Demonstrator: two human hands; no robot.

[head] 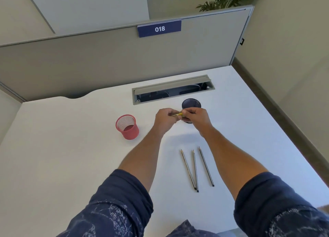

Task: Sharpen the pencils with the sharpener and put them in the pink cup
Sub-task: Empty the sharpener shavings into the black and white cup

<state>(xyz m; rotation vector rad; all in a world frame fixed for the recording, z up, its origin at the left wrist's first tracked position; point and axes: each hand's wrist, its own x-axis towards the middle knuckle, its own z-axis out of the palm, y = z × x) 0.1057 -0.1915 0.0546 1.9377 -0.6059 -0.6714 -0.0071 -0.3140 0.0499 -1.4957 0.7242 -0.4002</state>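
Overhead, left hand (pixel 164 118) grip pinching slim yellow pencil (pixel 176 114), right hand (pixel 195 116) grip closed on it, pink mesh cup (pixel 127 127) nearby

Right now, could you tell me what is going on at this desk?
A person is working a yellow pencil between both hands above the white desk: the left hand grips the pencil, while the right hand closes over its tip, presumably on a sharpener hidden in the fingers. Three pencils lie on the desk nearer the person. The pink cup looks empty, and a dark cup stands behind the hands.
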